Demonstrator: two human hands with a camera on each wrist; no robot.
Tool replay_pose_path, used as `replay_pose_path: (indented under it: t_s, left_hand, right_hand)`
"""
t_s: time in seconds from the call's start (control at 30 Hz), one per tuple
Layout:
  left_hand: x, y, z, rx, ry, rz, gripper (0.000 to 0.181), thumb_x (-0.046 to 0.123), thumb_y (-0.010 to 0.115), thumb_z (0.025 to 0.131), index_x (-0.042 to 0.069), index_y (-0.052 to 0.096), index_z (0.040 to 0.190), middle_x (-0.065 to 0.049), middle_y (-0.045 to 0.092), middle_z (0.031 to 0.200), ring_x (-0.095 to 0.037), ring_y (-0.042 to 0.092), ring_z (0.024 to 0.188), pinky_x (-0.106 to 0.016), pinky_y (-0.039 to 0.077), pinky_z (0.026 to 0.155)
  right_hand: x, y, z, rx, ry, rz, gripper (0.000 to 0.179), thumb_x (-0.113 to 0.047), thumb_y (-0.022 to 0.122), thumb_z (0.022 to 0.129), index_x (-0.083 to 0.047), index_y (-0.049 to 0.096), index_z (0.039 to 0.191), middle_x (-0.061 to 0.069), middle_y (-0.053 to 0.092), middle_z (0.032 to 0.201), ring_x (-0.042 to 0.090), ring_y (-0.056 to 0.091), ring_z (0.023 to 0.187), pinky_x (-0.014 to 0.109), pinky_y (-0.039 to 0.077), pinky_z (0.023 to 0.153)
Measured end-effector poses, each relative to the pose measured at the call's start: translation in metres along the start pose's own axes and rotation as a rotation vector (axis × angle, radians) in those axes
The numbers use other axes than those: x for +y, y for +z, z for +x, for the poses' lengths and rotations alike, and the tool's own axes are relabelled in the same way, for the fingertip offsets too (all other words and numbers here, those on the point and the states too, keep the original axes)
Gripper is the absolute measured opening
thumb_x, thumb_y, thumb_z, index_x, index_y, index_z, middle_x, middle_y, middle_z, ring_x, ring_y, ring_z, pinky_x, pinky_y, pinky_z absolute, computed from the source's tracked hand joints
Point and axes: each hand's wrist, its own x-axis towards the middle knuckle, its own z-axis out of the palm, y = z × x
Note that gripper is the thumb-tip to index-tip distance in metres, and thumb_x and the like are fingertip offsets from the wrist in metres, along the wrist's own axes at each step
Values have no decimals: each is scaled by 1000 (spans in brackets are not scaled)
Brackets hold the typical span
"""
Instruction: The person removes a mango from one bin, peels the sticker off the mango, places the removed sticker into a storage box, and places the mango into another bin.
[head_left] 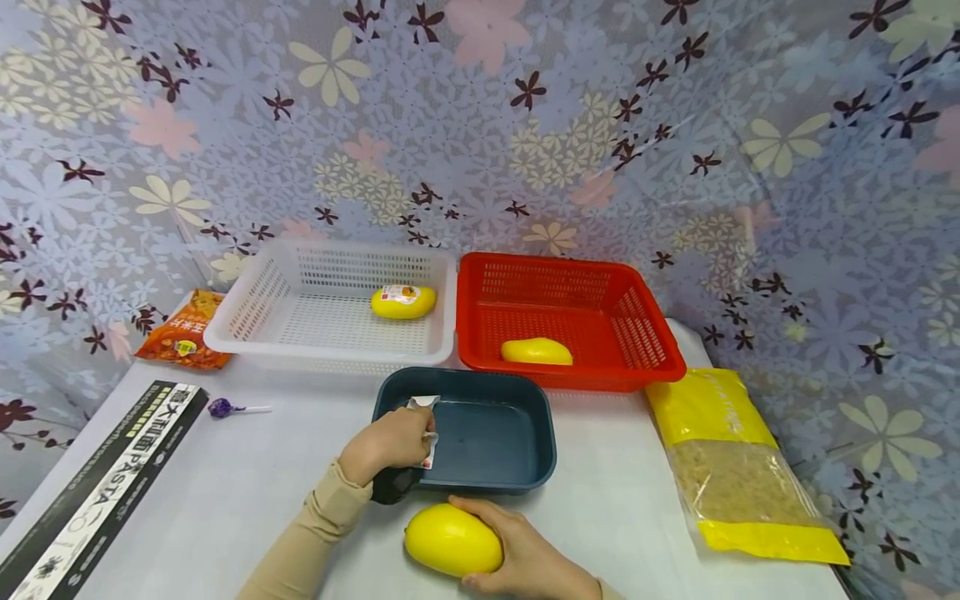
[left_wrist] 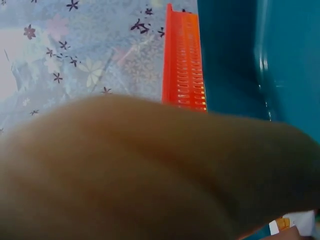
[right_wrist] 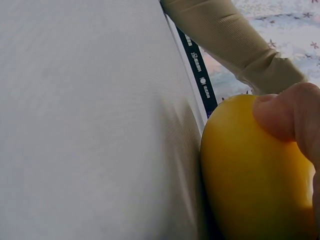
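three smooth yellow ovals are in view: one, the near yellow fruit (head_left: 450,540), is held between the thumb and fingers of the right hand (head_left: 528,546), low in front of the dark blue tub (head_left: 495,433); a labelled fruit (head_left: 405,307) lies in the white basket (head_left: 322,321), and a plain fruit (head_left: 536,351) in the red basket (head_left: 577,321). one white packet (head_left: 424,402) is inside the tub at its left end, gripped by the curled fingers of the left hand (head_left: 397,440). one orange snack bag (head_left: 187,329), one lollipop (head_left: 221,407) in purple wrapping and one long pasta box (head_left: 97,487) lie on the left; one yellow bag (head_left: 735,467) lies on the right.

white covering spreads over the table (head_left: 247,492); behind rises wrinkled, flower-printed sheeting (head_left: 480,150).

both baskets are perforated, seemingly plastic; the tub is solid-walled with rounded corners. the yellow bag's clear window shows pale, crumbly contents. the sleeve (head_left: 300,533) is beige, ribbed.
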Motion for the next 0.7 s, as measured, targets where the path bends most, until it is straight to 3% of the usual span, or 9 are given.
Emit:
replay_pose_path:
  t_s: [0.13,0.27,0.37,0.43,0.53,0.6,0.7]
  left_hand:
    - [-2,2,2,-6,5,0,19,4,63,86,6,61,105,-8,63,89,-20,55,73,-36,48,70]
    - [0,3,3,-7,54,-29,42,-1,61,84,6,57,125,-16,58,121,-26,57,95,-41,50,82]
    - [1,-1,1,25,111,-64,40,-2,57,87,6,58,125,-20,53,132,-30,58,101,-42,51,84]
    - [3,-5,-1,94,140,-95,33,1,56,91,5,60,123,-18,55,132,-29,61,102,-41,53,84]
    - [7,-14,-3,257,144,-158,31,9,61,93,6,61,123,-13,60,123,-26,63,93,-40,54,81]
    - [8,-18,-3,368,130,-226,33,16,63,94,8,60,126,-12,58,126,-28,64,101,-42,54,86]
    - [10,-21,2,455,109,-343,38,22,59,96,10,55,132,-13,55,132,-31,61,110,-47,52,92]
  right_hand:
    - [0,0,0,7,-39,-31,75,-38,75,80,-32,39,146,-5,48,146,8,50,118,35,42,106]
    - [2,-1,1,26,-75,-73,75,-41,74,81,-29,39,146,-6,48,146,9,51,121,33,43,106]
    - [3,-1,2,35,-91,-81,76,-41,75,81,-27,39,146,-6,48,146,10,51,122,33,42,107]
    - [2,0,2,37,-88,-74,76,-41,75,80,-27,40,146,-6,48,146,10,51,123,34,42,107]
    - [2,0,1,33,-64,-68,76,-40,75,80,-28,40,146,-6,49,146,9,51,121,35,42,107]
    - [0,-1,1,24,-48,-64,76,-40,75,79,-29,40,146,-6,49,145,9,51,118,36,43,106]
    - [-5,-6,-2,-10,-29,-67,75,-38,76,79,-31,41,145,-7,50,143,7,51,115,38,44,104]
